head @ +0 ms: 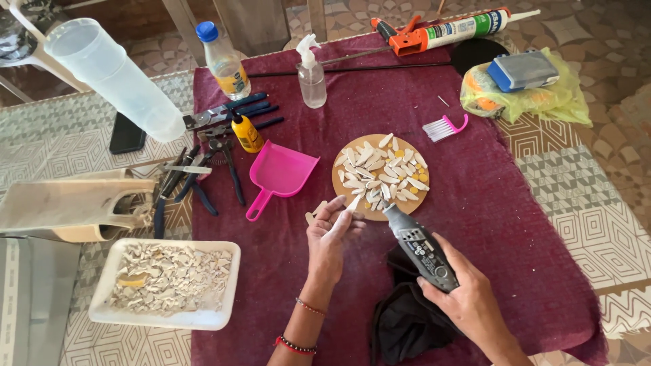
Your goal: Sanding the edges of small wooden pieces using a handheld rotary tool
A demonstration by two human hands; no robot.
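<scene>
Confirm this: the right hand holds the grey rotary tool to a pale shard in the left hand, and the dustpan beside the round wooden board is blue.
Wrong on one count: the dustpan is pink, not blue, as the head view shows. The right hand does hold the grey rotary tool to the pale shard in the left hand, beside the round wooden board.

A small pale, petal-shaped shell sliver (pixel 353 202) is pinched upright at the near edge of the round wooden board, its tip met by the nose of a grey handheld rotary grinding tool (pixel 420 248) that slants back toward the maroon cloth's near edge.
</scene>
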